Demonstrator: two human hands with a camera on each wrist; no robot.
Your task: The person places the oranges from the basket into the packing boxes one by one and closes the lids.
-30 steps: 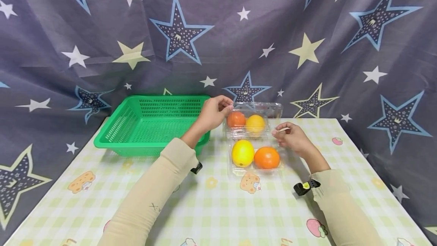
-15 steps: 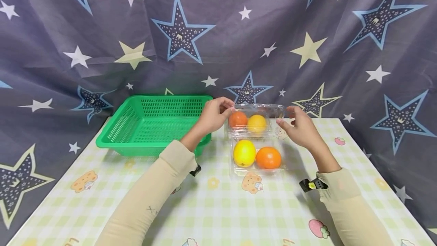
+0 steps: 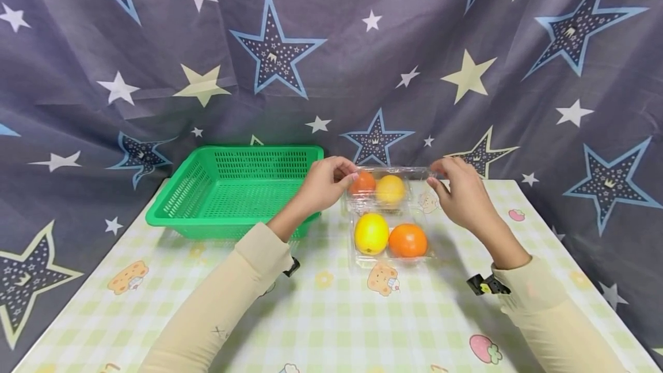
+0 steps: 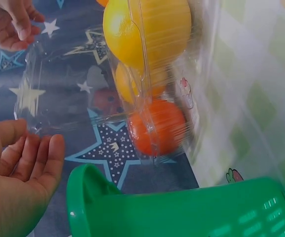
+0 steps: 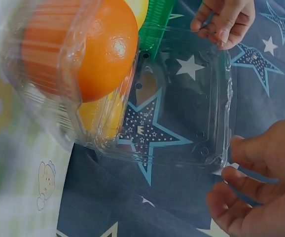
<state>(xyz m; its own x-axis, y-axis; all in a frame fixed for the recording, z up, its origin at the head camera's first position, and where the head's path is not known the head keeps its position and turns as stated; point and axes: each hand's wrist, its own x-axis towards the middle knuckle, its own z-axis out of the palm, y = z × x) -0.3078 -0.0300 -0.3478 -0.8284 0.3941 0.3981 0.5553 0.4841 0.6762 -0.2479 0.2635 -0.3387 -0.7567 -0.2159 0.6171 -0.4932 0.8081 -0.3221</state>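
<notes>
A clear plastic clamshell box (image 3: 357, 261) stands on the table with its lid (image 5: 192, 98) raised at the back. Inside sit a yellow fruit (image 3: 370, 233) and an orange one (image 3: 408, 240) in front, with a reddish-orange fruit (image 3: 362, 182) and a yellow-orange one (image 3: 391, 189) behind, seen through clear plastic. At the lid's left corner, my left hand (image 3: 326, 183) pinches the rim between thumb and fingers. My right hand (image 3: 463, 194) holds the right corner, its thumb against the edge in the right wrist view (image 5: 261, 182).
Left of the box, close to my left hand, stands a green plastic basket (image 3: 233, 229) with slotted walls. A checked cloth covers the table (image 3: 331, 327). Directly behind hangs a dark star-patterned curtain (image 3: 331, 45).
My right hand has moved from beside the box back and up to the lid's right corner. The lid's far edge sits lower in the head view. My left hand has dropped slightly.
</notes>
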